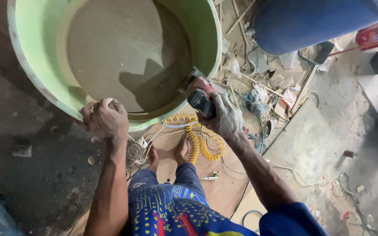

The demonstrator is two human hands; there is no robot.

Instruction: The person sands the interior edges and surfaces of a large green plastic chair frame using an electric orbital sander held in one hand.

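A big round tub (200,26) with pale green walls and a dusty brown bottom fills the upper left of the head view. My left hand (106,119) grips its near rim. My right hand (224,116) holds a red and black power tool (201,97) pressed against the tub's right rim. A yellow coiled air hose (196,142) hangs below the tool, down by my bare feet (181,150).
A large blue drum (311,22) stands at the upper right. Scraps, wooden sticks, paper and cables (263,91) litter the floor beside it. A red object (370,37) lies at the far right. Thin cords trail across the dusty floor (311,179).
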